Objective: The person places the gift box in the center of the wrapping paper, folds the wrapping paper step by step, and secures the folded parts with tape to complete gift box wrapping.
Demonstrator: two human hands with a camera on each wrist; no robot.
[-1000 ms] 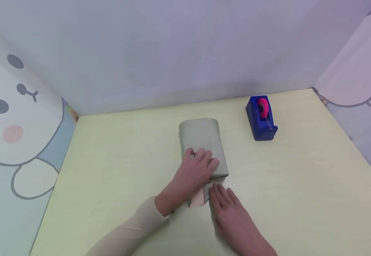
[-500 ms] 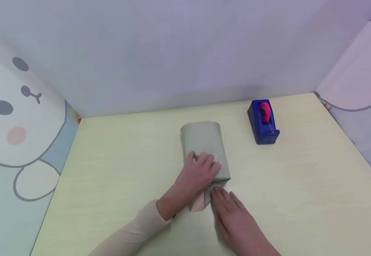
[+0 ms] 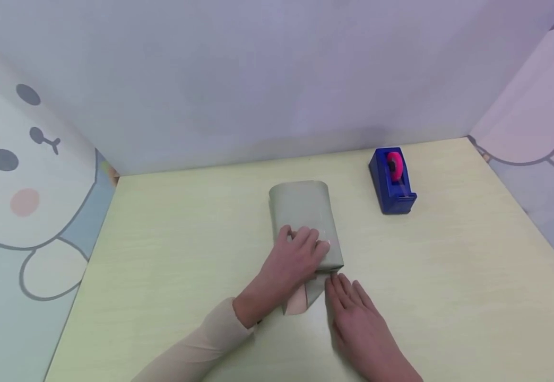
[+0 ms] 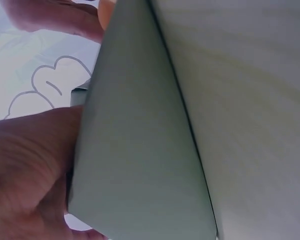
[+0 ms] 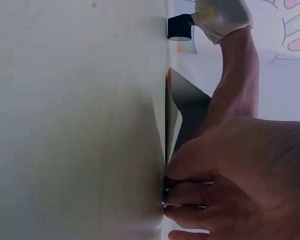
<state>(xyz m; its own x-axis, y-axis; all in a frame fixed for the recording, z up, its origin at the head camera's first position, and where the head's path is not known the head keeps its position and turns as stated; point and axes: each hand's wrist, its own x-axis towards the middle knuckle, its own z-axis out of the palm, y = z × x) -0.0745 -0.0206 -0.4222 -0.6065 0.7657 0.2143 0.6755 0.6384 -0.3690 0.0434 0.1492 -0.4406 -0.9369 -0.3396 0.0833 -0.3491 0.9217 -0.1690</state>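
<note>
A package in grey-green wrapping paper [image 3: 302, 204] lies on the pale table, its long side filling the left wrist view. Across its near half, my left hand [image 3: 292, 262] holds it down with bent fingers; its thumb is mostly hidden in the head view. From the near end a folded paper flap [image 3: 314, 291] sticks out, and its pale pinkish inner side [image 3: 296, 302] shows. My right hand [image 3: 357, 318] lies low on the table with straight fingers, the tips right at the package's near right corner. In the right wrist view the flap [image 5: 189, 95] rises beyond the right hand.
A blue tape dispenser [image 3: 394, 185] with a pink roll stands at the back right of the table [image 3: 176, 239]. Behind the table is a plain pale wall [image 3: 258, 79], with cartoon-printed panels [image 3: 33, 212] at both sides.
My right hand has slid forward and slightly right along the flap to the package's near corner, uncovering more of the flap. The left hand stays in place on the package.
</note>
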